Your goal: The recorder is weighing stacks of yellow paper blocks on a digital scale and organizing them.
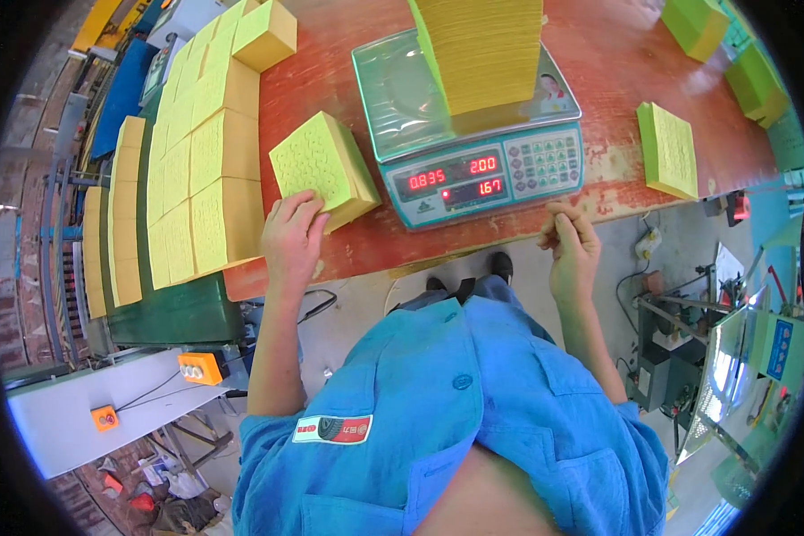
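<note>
A block of stacked yellow paper sheets (317, 165) with a wrinkled top lies tilted on the red table, left of the scale. My left hand (293, 237) is closed at its near left corner, fingers against the edge and thumb on the near side. On the metal pan of a teal digital scale (478, 183) stands a tall yellow paper stack (487, 58), its top cut off by the frame. The scale's red display is lit. My right hand (569, 239), fingers curled and seemingly holding nothing, hovers by the table's front edge, near the scale's right corner.
Rows of yellow paper blocks (207, 147) fill the table's left side, one block (265, 36) lying on top. More paper blocks (668, 150) sit to the right. The red table (357, 250) ends just before me. Machine frames (665, 357) stand at the lower right.
</note>
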{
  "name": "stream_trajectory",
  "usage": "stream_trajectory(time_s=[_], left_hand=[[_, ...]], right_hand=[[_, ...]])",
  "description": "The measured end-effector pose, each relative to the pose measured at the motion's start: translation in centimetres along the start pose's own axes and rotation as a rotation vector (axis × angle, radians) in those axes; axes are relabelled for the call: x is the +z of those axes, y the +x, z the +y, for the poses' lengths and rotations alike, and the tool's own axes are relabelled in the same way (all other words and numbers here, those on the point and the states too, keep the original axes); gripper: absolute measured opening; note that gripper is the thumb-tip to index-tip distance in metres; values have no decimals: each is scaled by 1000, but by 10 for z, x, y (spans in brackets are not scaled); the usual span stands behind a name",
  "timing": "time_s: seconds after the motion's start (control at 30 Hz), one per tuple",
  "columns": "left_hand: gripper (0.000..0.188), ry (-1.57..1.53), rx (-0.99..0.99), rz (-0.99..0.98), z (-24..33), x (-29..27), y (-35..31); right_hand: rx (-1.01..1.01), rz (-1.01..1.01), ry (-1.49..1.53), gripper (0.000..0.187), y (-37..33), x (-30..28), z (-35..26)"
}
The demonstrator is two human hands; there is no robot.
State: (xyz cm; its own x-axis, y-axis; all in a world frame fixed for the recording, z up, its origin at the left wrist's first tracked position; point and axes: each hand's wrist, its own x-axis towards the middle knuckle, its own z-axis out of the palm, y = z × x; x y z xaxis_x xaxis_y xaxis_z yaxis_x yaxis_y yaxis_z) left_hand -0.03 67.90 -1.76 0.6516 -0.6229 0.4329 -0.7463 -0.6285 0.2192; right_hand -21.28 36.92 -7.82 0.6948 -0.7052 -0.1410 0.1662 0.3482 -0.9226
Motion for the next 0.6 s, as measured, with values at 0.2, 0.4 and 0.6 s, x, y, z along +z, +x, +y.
stream_trajectory(time_s=[0.2,0.4,0.6], left_hand=[[15,-62,7,163,-5,-6,2],[22,-66,123,104,39,-28,-28],[40,-850,-682,377,39,-11,-85]], right_hand=[[150,-426,-136,22,-4,73,-10],[408,-657,-97,39,-4,167,-9],[13,-830,-405,39,-9,184,46]])
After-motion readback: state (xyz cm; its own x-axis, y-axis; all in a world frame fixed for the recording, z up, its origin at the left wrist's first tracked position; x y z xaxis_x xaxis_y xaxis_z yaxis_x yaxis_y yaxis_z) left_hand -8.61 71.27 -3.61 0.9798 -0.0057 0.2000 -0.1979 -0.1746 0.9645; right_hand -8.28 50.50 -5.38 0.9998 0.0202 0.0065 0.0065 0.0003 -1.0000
